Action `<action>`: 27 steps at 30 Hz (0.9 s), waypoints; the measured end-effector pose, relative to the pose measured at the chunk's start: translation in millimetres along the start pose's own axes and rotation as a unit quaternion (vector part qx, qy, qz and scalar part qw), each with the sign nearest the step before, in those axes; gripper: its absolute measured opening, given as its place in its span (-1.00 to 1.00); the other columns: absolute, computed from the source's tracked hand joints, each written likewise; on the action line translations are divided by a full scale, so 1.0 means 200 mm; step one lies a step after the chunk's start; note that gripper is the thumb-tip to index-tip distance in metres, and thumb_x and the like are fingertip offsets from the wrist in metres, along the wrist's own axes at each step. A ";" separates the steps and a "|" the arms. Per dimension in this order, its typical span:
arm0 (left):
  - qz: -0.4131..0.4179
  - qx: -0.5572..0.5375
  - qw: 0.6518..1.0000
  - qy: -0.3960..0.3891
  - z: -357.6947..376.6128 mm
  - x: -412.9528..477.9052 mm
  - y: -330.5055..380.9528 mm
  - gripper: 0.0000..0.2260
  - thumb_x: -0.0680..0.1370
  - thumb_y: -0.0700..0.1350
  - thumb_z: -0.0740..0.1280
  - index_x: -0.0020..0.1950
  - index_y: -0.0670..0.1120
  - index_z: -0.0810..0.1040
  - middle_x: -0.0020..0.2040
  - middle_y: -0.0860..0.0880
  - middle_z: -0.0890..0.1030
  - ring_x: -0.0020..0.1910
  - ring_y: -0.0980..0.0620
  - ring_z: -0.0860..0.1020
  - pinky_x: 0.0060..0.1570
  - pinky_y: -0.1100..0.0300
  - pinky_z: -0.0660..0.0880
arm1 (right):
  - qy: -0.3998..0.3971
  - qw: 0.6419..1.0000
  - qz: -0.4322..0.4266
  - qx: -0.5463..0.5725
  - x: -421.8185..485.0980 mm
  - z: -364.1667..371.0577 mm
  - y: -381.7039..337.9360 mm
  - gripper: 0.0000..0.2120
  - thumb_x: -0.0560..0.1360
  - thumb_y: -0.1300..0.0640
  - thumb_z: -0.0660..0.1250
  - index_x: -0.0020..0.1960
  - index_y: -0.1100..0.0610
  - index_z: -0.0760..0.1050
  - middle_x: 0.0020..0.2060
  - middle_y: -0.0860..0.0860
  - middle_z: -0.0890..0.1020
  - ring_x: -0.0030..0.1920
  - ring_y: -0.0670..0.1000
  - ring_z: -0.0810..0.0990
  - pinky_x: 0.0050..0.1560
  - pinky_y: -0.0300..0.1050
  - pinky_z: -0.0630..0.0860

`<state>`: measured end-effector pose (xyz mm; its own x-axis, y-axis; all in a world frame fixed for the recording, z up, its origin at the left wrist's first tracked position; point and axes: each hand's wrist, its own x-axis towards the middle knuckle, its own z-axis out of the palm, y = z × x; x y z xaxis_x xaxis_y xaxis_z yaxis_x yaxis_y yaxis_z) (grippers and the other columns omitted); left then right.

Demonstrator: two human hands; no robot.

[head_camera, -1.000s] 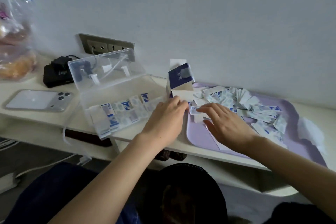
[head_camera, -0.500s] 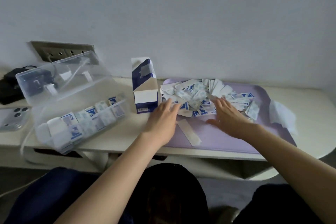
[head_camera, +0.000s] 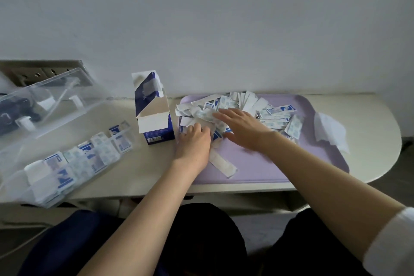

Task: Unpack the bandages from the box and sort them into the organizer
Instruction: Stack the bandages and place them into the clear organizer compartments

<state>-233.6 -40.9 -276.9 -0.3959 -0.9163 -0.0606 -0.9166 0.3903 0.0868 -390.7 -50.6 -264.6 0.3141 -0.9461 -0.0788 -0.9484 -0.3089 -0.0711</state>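
Half a second ago the left grip lay with straight fingers at the tray's left edge, near the box's foot. It has since pushed forward into the near-left side of the heap of white-and-blue wrapped bandages. Its fingers are now curled, with their tips buried among the wrappers, so I cannot tell whether it is grasping one.

The right grip has slid left and now lies released, fingers spread flat, on top of the heap's middle.

The heap sits on the far half of the flat lavender plastic tray. One long white strip lies apart from it on the near part of the tray, just beside the left wrist.

The blue-and-white cardboard box stands upright on the pale counter just left of the tray, its top flaps open, as before.

Further left, the clear plastic compartment organizer has its lid raised, and several cells hold bandages.

A crumpled white tissue rests at the tray's right end
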 end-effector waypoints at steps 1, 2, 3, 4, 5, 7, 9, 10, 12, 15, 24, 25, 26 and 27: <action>0.003 -0.001 1.000 -0.001 -0.01 0.00 0.00 -0.77 0.60 -0.20 0.17 0.25 -0.13 0.38 0.21 -0.13 0.39 0.21 -0.12 0.36 0.13 0.05 0.35 | -0.001 1.000 -0.007 -0.002 0.02 0.00 0.00 -0.42 0.57 0.04 0.19 0.52 0.00 0.03 0.50 -0.03 0.12 0.48 0.04 0.11 0.44 -0.07 0.08; 0.006 -0.003 1.000 -0.002 -0.01 0.00 0.01 -0.77 0.60 -0.20 0.16 0.25 -0.14 0.38 0.21 -0.13 0.38 0.21 -0.12 0.36 0.12 0.05 0.36 | 0.000 1.000 -0.011 -0.003 0.03 0.00 0.01 -0.44 0.57 0.04 0.19 0.51 0.00 0.05 0.50 -0.04 0.14 0.48 0.04 0.13 0.43 -0.08 0.09; 0.007 -0.009 1.000 -0.003 -0.02 -0.01 0.00 -0.76 0.60 -0.18 0.16 0.26 -0.14 0.38 0.22 -0.14 0.37 0.21 -0.13 0.36 0.12 0.04 0.36 | 0.000 1.000 -0.012 0.004 0.05 0.00 0.01 -0.46 0.58 0.04 0.19 0.50 0.01 0.09 0.49 -0.04 0.18 0.46 0.04 0.17 0.42 -0.08 0.12; 0.008 -0.018 1.000 -0.008 -0.03 -0.01 0.00 -0.75 0.60 -0.15 0.17 0.28 -0.14 0.37 0.23 -0.14 0.36 0.21 -0.13 0.36 0.12 0.03 0.37 | -0.001 1.000 -0.011 0.015 0.06 0.01 0.02 -0.48 0.58 0.03 0.18 0.49 0.01 0.13 0.48 -0.04 0.22 0.45 0.04 0.21 0.41 -0.08 0.15; 0.011 -0.030 0.999 -0.015 -0.03 -0.01 -0.01 -0.72 0.60 -0.10 0.18 0.30 -0.13 0.37 0.24 -0.13 0.35 0.21 -0.13 0.37 0.12 0.02 0.37 | -0.002 1.000 -0.010 0.026 0.07 0.01 0.02 -0.51 0.58 0.03 0.18 0.48 0.01 0.17 0.46 -0.05 0.25 0.43 0.05 0.24 0.40 -0.08 0.19; 0.023 -0.049 0.998 -0.034 -0.03 -0.01 -0.02 -0.68 0.59 -0.04 0.19 0.32 -0.10 0.35 0.27 -0.10 0.33 0.22 -0.13 0.38 0.17 0.00 0.36 | -0.002 0.999 -0.005 0.041 0.08 0.02 0.03 -0.56 0.57 0.03 0.18 0.44 -0.01 0.25 0.43 -0.07 0.32 0.39 0.04 0.30 0.35 -0.08 0.25; 0.028 -0.048 0.998 -0.042 -0.03 -0.01 -0.02 -0.67 0.59 -0.02 0.19 0.32 -0.09 0.34 0.28 -0.09 0.33 0.23 -0.13 0.37 0.18 0.00 0.33 | 0.014 0.999 0.007 0.050 0.09 0.01 0.04 -0.61 0.57 0.05 0.20 0.39 -0.02 0.33 0.37 -0.07 0.40 0.32 0.05 0.40 0.26 -0.09 0.32; 0.029 -0.037 0.998 -0.039 -0.03 0.00 -0.02 -0.66 0.59 -0.02 0.19 0.33 -0.09 0.33 0.28 -0.09 0.33 0.24 -0.12 0.36 0.19 0.00 0.31 | 0.021 0.998 0.015 0.051 0.09 0.01 0.04 -0.63 0.57 0.05 0.20 0.37 -0.02 0.36 0.34 -0.07 0.45 0.28 0.05 0.45 0.21 -0.09 0.36; 0.030 -0.015 0.999 -0.034 -0.03 0.00 -0.02 -0.66 0.59 -0.01 0.20 0.33 -0.08 0.34 0.28 -0.09 0.34 0.27 -0.11 0.34 0.20 0.00 0.28 | 0.028 0.998 0.025 0.042 0.09 0.00 0.03 -0.66 0.57 0.05 0.20 0.34 -0.02 0.41 0.26 -0.03 0.53 0.20 0.08 0.52 0.14 -0.07 0.41; 0.013 -0.005 0.999 -0.036 -0.03 0.01 -0.01 -0.65 0.58 0.02 0.23 0.32 -0.09 0.35 0.29 -0.10 0.39 0.29 -0.11 0.34 0.24 0.00 0.26 | 0.037 0.999 0.037 0.013 0.09 -0.01 0.02 -0.72 0.59 0.00 0.16 0.24 0.01 0.50 0.11 0.03 0.61 0.09 0.12 0.56 0.03 -0.06 0.46; -0.027 -0.055 0.997 -0.056 -0.03 0.00 -0.03 -0.62 0.55 0.02 0.31 0.28 -0.14 0.37 0.26 -0.18 0.34 0.28 -0.16 0.30 0.22 0.08 0.31 | 0.091 0.995 0.044 -0.012 0.04 -0.06 -0.01 -0.68 0.63 0.04 0.05 0.05 0.16 0.53 -0.15 0.12 0.62 -0.12 0.20 0.57 -0.21 -0.08 0.39; -0.029 -0.074 0.995 -0.054 -0.03 -0.01 -0.04 -0.59 0.53 0.01 0.34 0.29 -0.14 0.35 0.26 -0.18 0.34 0.27 -0.16 0.33 0.20 0.08 0.36 | 0.109 0.993 0.048 -0.008 0.02 -0.08 -0.01 -0.67 0.63 0.02 0.05 0.05 0.16 0.53 -0.15 0.12 0.63 -0.12 0.21 0.57 -0.21 -0.07 0.40; -0.032 -0.093 0.994 -0.054 -0.04 -0.01 -0.05 -0.56 0.52 0.01 0.36 0.30 -0.14 0.34 0.26 -0.17 0.33 0.23 -0.15 0.37 0.16 0.06 0.41 | 0.123 0.991 0.049 -0.007 0.01 -0.09 -0.02 -0.67 0.63 0.01 0.05 0.07 0.14 0.54 -0.14 0.10 0.63 -0.11 0.20 0.58 -0.21 -0.08 0.41; -0.036 -0.110 0.992 -0.054 -0.04 -0.02 -0.05 -0.54 0.50 0.01 0.39 0.30 -0.14 0.33 0.26 -0.16 0.33 0.19 -0.15 0.42 0.13 0.04 0.45 | 0.135 0.990 0.048 -0.006 -0.01 -0.11 -0.03 -0.68 0.63 0.01 0.05 0.08 0.13 0.54 -0.11 0.09 0.63 -0.09 0.19 0.59 -0.21 -0.09 0.40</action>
<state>-222.0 -42.4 -268.9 -0.3450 -0.9212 -0.1801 -0.9131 0.2849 0.2917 -386.5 -48.3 -242.1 0.2014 -0.9620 0.1846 -0.9742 -0.2164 -0.0648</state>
